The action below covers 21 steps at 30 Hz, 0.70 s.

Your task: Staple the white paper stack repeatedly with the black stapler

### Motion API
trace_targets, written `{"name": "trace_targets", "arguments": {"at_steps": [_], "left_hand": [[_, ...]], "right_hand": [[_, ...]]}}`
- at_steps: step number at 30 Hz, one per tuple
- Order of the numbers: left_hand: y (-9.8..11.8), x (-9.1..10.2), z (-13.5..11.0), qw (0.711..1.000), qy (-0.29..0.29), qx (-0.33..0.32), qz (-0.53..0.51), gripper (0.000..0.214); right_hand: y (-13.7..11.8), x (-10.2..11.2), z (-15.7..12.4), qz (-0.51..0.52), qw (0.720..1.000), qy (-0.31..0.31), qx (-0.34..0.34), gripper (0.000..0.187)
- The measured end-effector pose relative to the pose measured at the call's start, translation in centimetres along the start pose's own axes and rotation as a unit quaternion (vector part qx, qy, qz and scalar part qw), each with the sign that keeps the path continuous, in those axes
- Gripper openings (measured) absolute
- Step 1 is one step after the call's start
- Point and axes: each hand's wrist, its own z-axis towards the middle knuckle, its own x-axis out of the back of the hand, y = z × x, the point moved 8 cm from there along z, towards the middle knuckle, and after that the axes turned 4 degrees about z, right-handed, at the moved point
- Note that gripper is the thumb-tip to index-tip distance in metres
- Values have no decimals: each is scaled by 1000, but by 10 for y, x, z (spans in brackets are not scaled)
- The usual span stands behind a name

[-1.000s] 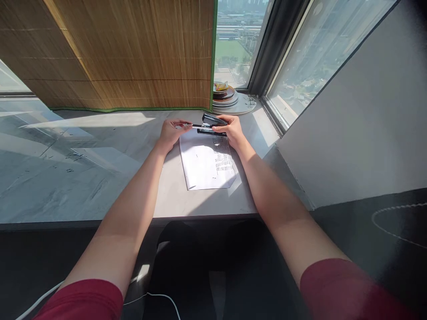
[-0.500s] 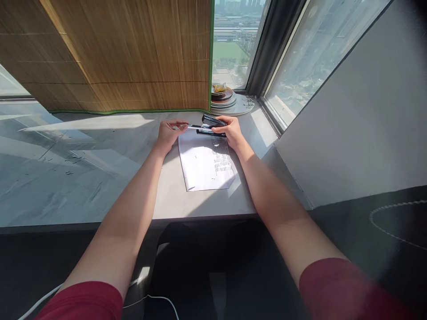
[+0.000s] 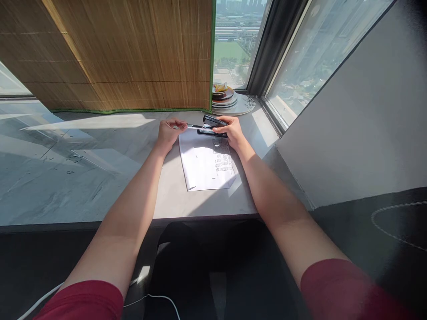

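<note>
Where the view starts, at the bottom edge, two red sleeves (image 3: 80, 300) frame a dark lap. A white cable (image 3: 163, 297) loops across it, low and left of centre.

Both bare forearms run forward over the front edge of a grey stone counter (image 3: 100, 169). Sun falls across it in bright bands. Small dark flecks lie scattered on its left part, too small to identify.

A sheet of paper (image 3: 205, 164) lies flat on the counter between the forearms. Printed lines fill its right side and its near right corner is folded.

At the paper's far edge, the hands meet.
- Left hand (image 3: 169, 132): fingers curled in, fingertips pinched on a thin silver strip (image 3: 194, 126). The strip sticks out sideways from the left end of the stapler.
- Right hand (image 3: 231, 131): closed around a black stapler (image 3: 213, 121), fingers wrapped over its right half, thumb side underneath. The stapler sits just above the paper's far edge, roughly level, its top arm raised a little from the base.

Beyond the hands, a stack of plates (image 3: 230, 101) stands in the far corner of the counter, something small and yellowish on top. A bamboo blind (image 3: 133, 53) hangs to the left, its hem touching the counter. A window (image 3: 233, 49) shows a green field and buildings. A grey wall (image 3: 350, 129) rises on the right.
</note>
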Motion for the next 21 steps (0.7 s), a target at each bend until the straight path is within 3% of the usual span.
{"name": "trace_targets", "arguments": {"at_steps": [15,21], "left_hand": [[4,-4,0,999,-35,-20,-21,26],[10,-13,-7,997,-80,-18,11,25]], "right_hand": [[-1,-2,-1,2,1000,3,-8,44],[-5,-10,-5,-27,999,-32,-12,41]]}}
